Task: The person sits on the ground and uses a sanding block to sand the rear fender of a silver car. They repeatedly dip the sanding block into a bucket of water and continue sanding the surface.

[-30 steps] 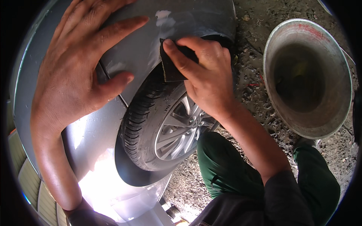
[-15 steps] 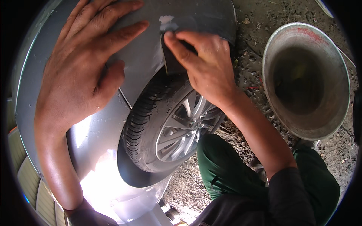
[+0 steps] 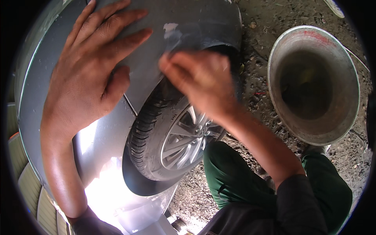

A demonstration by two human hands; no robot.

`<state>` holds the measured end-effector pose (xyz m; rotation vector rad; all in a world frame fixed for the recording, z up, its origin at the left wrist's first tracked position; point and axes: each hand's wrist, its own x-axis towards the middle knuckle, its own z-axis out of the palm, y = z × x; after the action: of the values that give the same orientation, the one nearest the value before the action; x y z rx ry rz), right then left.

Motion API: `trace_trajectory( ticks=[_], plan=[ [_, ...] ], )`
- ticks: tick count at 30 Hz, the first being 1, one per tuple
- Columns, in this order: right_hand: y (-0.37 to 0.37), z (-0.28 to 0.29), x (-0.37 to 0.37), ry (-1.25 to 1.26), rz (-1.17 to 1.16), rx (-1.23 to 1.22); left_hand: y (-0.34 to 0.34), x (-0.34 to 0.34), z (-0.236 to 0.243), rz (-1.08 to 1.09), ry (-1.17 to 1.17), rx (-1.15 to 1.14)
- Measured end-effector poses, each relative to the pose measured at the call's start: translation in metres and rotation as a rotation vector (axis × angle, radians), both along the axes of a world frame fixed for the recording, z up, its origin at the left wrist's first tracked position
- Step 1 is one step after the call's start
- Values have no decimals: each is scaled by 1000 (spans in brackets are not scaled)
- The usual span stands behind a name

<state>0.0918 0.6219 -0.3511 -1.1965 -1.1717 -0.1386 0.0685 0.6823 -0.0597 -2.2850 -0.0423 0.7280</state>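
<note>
Crouched by silver car: left hand (image 3: 88, 72) lies flat, fingers spread, bracing fender panel (image 3: 156, 74) above tyre (image 3: 150, 141). Right hand (image 3: 199, 80) blurred at arch edge, fingers together; grip unclear. Best practice: even pressure, short strokes. Metal basin (image 3: 313, 84) nearby.

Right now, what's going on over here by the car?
A person crouches beside a silver car's fender, just above the front wheel. The left hand lies flat and spread on the panel. The right hand, blurred with motion, is at the edge of the wheel arch, near a pale patch on the paint; whether it holds anything cannot be made out. A round metal tub sits on the gravel ground nearby.
</note>
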Motion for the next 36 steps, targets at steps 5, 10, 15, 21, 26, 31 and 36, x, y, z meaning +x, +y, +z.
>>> trace_trajectory(
  ticks=[5,10,15,21,26,31,36],
  plan=[
    [-6,15,-7,97,-36,11,-1,1,1,-5,7,-11],
    [13,1,20,-7,-95,-41,-2,0,3,13,12,0],
    [0,17,-10,38,16,223,-3,3,0,16,11,11],
    [2,18,7,24,3,-14,-1,1,1,1,9,-5],
    [14,16,14,-43,-96,13,-2,1,2,0,-2,-15],
    [-3,14,-14,95,94,50,0,3,-1,-11,-4,-8],
    [19,15,20,-21,-159,-32,-3,1,0,5,6,2]
  ],
)
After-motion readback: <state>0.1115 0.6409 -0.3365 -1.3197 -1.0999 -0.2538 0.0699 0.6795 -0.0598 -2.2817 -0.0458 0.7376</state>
